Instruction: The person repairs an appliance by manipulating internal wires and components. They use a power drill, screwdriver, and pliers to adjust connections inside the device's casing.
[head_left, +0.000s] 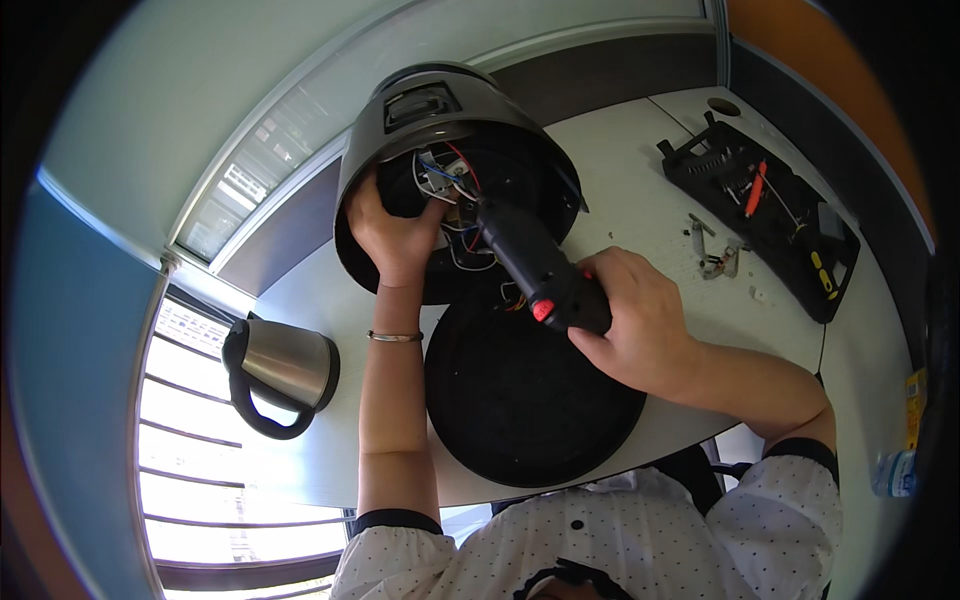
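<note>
A grey rice cooker (500,110) lies on its side, its open underside facing me and its coloured wires (435,178) exposed. My left hand (392,235) reaches inside the housing, gripping it with the thumb beside the wires; its fingertips are partly hidden. In my right hand (640,320) is a black cordless screwdriver (530,255) with red buttons, fingers wrapped round its handle. The tool points up and left into the underside; its tip is hard to make out among the wires. A round black base cover (530,400) lies nearer me, below the screwdriver.
A steel kettle (290,362) with a black handle stands left on the white table (620,150). At right lie an open black tool case (790,240), a red-handled tool (756,190), a yellow-and-black screwdriver (823,275) and small loose parts (715,262). A plastic bottle (896,473) is far right.
</note>
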